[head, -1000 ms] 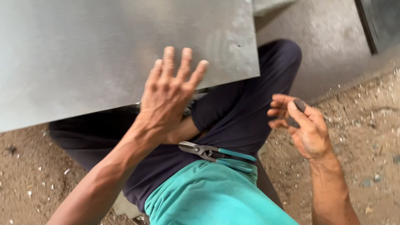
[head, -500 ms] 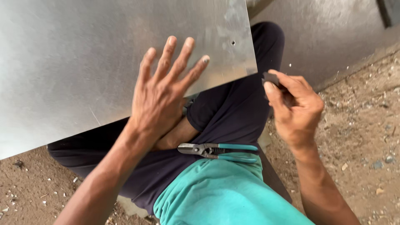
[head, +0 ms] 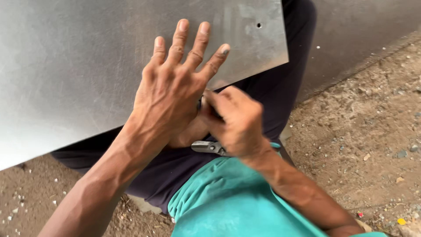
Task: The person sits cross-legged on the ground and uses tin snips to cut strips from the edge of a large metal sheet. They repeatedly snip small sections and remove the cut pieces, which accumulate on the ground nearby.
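Metal sheet (head: 87,66) across the lap, left hand (head: 175,92) on it, snips (head: 208,147) beneath.

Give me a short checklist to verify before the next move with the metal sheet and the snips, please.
1. Left hand flat on the metal sheet, fingers spread: ok.
2. Sheet resting across the lap: ok.
3. Right hand holds something: cannot tell, its fingers are curled against the left thumb.
4. Snips within reach on the lap, partly under the right hand: ok.
5. Fingers away from the sheet's edge: not ok, both hands are at the lower edge.
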